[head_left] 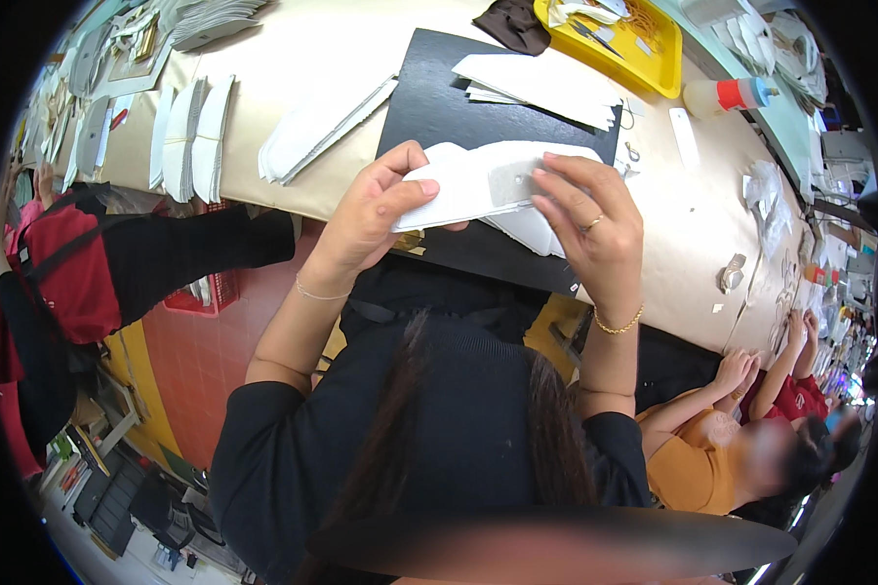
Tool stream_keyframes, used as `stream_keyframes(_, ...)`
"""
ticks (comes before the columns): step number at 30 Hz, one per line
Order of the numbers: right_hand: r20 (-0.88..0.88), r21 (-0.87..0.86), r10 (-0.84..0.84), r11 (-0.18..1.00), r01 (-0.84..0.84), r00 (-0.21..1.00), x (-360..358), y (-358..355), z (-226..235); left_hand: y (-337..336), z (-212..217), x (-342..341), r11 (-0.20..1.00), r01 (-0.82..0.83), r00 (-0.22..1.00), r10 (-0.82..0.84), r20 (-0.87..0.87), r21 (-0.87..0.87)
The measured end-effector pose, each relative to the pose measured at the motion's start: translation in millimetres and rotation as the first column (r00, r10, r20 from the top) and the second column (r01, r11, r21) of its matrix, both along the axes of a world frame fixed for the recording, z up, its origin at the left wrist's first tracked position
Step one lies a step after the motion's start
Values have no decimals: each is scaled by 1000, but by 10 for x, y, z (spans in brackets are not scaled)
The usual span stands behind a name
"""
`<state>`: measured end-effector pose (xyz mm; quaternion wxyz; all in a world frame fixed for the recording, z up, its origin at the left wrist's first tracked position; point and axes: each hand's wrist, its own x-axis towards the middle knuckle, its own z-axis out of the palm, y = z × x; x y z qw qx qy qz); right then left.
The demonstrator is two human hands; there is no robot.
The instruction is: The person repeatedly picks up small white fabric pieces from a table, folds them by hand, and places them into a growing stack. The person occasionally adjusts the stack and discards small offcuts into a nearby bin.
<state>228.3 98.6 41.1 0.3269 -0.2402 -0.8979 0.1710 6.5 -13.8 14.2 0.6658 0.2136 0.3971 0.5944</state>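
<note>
Your bench (341,39): black mat (439,107) at near edge, yellow tray (668,73) and glue bottle (727,96) farther right.

My black knit sleeves are pushed up; thin chain bracelets circle both wrists, a ring on my right hand (595,234).

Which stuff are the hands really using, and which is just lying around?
In use:
left hand
right hand
white piece
black mat

Lying about:
yellow tray
bottle
white stacks
brown cloth
</note>
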Motion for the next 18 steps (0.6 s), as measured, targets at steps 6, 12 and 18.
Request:
stream_keyframes(6,94,145,133,979,-145,987,-27,51,90,17,44,-56,998,44,994,-48,101,43)
stream_keyframes(12,217,200,268,929,-312,939,-37,116,275,-10,56,-92,996,78,989,-83,119,50)
stream_keyframes(18,280,255,302,892,-374,911,-68,82,254,13,42,-107,994,80,984,-90,155,72)
